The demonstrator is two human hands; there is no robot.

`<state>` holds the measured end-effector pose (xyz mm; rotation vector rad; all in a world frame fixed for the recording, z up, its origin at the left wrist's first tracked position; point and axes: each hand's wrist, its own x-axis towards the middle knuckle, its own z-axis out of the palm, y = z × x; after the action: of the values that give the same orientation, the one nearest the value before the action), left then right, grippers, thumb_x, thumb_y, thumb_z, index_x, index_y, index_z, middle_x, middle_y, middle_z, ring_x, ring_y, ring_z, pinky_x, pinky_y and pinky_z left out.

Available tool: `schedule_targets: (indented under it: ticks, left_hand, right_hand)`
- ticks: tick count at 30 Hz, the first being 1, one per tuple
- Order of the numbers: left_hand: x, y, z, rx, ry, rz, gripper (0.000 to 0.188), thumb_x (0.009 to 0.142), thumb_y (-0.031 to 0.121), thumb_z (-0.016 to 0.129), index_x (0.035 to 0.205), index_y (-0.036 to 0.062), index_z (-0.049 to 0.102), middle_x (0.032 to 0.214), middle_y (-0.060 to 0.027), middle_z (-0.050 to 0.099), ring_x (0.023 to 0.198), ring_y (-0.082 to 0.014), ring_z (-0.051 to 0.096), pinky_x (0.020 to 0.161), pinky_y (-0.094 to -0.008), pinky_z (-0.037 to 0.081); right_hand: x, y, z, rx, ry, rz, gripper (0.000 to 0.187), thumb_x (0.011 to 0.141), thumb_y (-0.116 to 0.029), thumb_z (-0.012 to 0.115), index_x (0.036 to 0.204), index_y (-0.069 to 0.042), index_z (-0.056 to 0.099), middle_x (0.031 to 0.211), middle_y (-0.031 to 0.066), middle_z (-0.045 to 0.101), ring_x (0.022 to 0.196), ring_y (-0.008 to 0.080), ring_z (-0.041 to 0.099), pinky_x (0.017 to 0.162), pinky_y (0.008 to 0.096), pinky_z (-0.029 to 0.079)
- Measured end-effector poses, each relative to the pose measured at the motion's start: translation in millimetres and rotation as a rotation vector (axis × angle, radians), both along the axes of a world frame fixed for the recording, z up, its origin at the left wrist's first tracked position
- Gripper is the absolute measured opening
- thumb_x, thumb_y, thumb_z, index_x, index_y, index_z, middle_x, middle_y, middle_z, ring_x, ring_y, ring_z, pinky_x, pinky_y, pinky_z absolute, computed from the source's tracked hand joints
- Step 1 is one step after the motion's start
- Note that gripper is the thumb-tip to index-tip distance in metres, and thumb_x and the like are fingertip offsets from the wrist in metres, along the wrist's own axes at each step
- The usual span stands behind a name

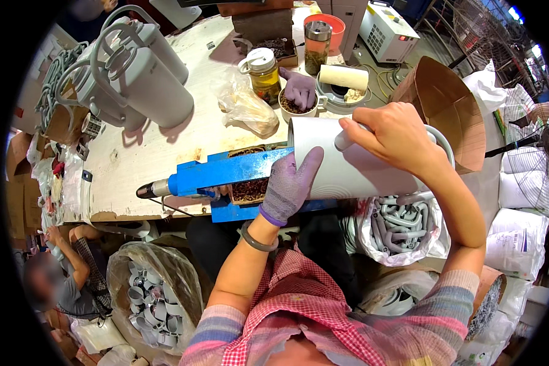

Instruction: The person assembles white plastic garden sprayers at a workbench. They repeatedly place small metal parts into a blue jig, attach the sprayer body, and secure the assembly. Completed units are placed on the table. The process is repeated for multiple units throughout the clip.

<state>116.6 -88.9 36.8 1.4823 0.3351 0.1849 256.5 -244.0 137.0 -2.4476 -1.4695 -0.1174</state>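
A grey thermos jug body (pixel 363 174) lies on its side in front of me, its open end around the tip of a blue machine arm (pixel 238 172). My left hand (pixel 288 185), in a grey-purple glove, is closed on the jug's rim beside that arm, thumb up along the wall. My right hand (pixel 391 134) is bare. Its fingers are curled on the jug's upper side around a short grey protruding part (pixel 343 143); what else is in that grip is hidden. A curved grey handle (pixel 443 145) shows at the jug's far right end.
Finished-looking grey jugs (pixel 149 85) stand at the table's left. Behind the work are a plastic bag (pixel 250 108), a yellow-liquid bottle (pixel 263 74) and a cup (pixel 299 111) with a glove on it. A sack of grey handles (pixel 402 229) sits right; a co-worker (pixel 79 274) is at lower left.
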Motion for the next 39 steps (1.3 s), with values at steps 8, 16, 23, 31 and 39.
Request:
schedule_targets:
  ticks: [8, 16, 23, 31, 39]
  left_hand:
    - [-5.3, -2.8, 3.7, 0.012, 0.023, -0.026, 0.038, 0.099, 0.031, 0.058, 0.114, -0.0037, 0.065, 0.097, -0.0111, 0.072, 0.086, -0.0130, 0.064, 0.079, -0.0305, 0.051]
    - [-4.4, 0.5, 7.0, -0.047, -0.008, -0.081, 0.032, 0.100, 0.026, 0.056, 0.112, -0.0022, 0.065, 0.082, -0.0031, 0.064, 0.070, -0.0104, 0.052, 0.064, -0.0276, 0.044]
    - [-1.9, 0.5, 0.8, -0.160, -0.085, -0.105, 0.029, 0.100, 0.021, 0.056, 0.115, -0.0026, 0.064, 0.099, -0.0144, 0.072, 0.086, -0.0180, 0.069, 0.077, -0.0324, 0.053]
    - [-1.6, -1.7, -7.6, -0.123, -0.041, -0.076, 0.034, 0.100, 0.027, 0.057, 0.116, -0.0023, 0.064, 0.099, -0.0153, 0.072, 0.085, -0.0184, 0.069, 0.077, -0.0332, 0.053]
    - [-3.7, -2.9, -4.7, 0.022, 0.006, -0.058, 0.039, 0.099, 0.034, 0.057, 0.107, -0.0021, 0.068, 0.084, -0.0088, 0.071, 0.070, -0.0132, 0.062, 0.064, -0.0306, 0.050]
  right_hand:
    - [-4.9, 3.2, -7.0, -0.081, -0.135, 0.052, 0.038, 0.093, -0.040, 0.055, 0.073, -0.008, 0.063, 0.054, 0.0126, 0.060, 0.050, 0.0330, 0.061, 0.048, 0.0427, 0.048]
    - [-9.5, 9.6, -3.5, -0.154, -0.163, -0.004, 0.035, 0.092, -0.038, 0.057, 0.074, -0.008, 0.060, 0.055, 0.0126, 0.061, 0.050, 0.0321, 0.061, 0.048, 0.0418, 0.048]
    - [-11.2, 8.7, -3.1, -0.131, -0.137, -0.014, 0.035, 0.092, -0.036, 0.058, 0.074, -0.006, 0.060, 0.056, 0.0136, 0.060, 0.052, 0.0335, 0.061, 0.050, 0.0426, 0.048]
    - [-14.0, 11.7, -2.7, -0.138, -0.133, -0.025, 0.036, 0.091, -0.036, 0.058, 0.072, -0.005, 0.061, 0.055, 0.0139, 0.059, 0.051, 0.0338, 0.061, 0.050, 0.0427, 0.048]
    - [-14.7, 9.1, -9.4, -0.163, -0.264, -0.029, 0.042, 0.093, -0.041, 0.055, 0.070, -0.007, 0.062, 0.056, 0.0120, 0.061, 0.052, 0.0320, 0.062, 0.050, 0.0418, 0.049]
